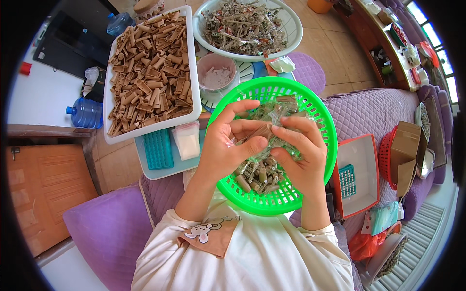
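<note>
Both hands meet over a bright green plastic basket [331, 145] with slotted sides. My left hand [228, 143] is closed, with thumb and fingers pinching a small clear plastic wrapper [265, 130] that has something brownish in it. From the other side, my right hand [305, 148] pinches the same wrapper with thumb and fingertips. The fingers hide much of it. Below the hands, the basket holds several short greenish-brown cylinders [262, 174] mixed with crinkled clear wrapping.
Ahead left, a white tray [196, 104] is heaped with brown trough-shaped pieces. A pale basin [297, 41] of wrapped bits stands beyond. A pink tub [238, 72] holds pale pieces. Left, a teal grid tray [158, 149] sits beside a white packet [187, 140]. Right lies a red-edged box [364, 189].
</note>
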`<state>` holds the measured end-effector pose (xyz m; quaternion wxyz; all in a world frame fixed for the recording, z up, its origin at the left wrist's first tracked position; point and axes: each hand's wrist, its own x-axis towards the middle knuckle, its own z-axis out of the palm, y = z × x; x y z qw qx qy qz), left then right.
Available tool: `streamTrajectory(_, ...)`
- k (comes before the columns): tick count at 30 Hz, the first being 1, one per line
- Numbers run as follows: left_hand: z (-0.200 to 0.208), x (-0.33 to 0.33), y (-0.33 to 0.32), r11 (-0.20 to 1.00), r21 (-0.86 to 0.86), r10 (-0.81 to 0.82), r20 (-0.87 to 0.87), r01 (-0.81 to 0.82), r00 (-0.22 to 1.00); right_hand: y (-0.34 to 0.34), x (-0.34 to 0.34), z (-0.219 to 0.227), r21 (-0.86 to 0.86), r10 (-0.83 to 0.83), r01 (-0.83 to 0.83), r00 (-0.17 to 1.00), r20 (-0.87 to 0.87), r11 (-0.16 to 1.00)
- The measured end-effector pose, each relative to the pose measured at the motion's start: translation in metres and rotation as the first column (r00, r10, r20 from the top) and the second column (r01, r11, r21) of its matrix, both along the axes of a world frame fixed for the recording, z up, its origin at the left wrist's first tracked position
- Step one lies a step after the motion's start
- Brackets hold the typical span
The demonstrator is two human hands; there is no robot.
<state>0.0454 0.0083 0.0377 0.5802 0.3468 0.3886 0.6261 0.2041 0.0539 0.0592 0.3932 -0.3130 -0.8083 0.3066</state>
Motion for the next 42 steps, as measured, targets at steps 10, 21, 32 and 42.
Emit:
streamTrajectory(10, -0.004, 0.005, 0.002, 0.993, -0.059, -0.099, -0.008, 0.099, 0.995, 0.001, -0.004, -0.02, -0.136, 0.032, -0.042, 0.997, -0.074, 0.99)
streamTrajectory(21, -0.02, 0.014, 0.002, 0.976, 0.158, 0.151, -0.001, -0.149, 0.988, -0.007, -0.011, -0.03, -0.672, -0.202, -0.252, 0.83, -0.52, 0.696)
streamTrajectory(32, -0.014, 0.008, 0.005, 0.779, 0.608, 0.612, -0.679, -0.156, 0.405, -0.005, -0.024, -0.029, -0.621, -0.269, -0.119, 0.827, -0.494, 0.775)
streamTrajectory(42, -0.012, 0.004, 0.003, 0.889, 0.389, 0.434, -0.545, -0.242, 0.717, 0.004, -0.03, -0.027, -0.651, -0.293, -0.289, 0.716, -0.634, 0.702)
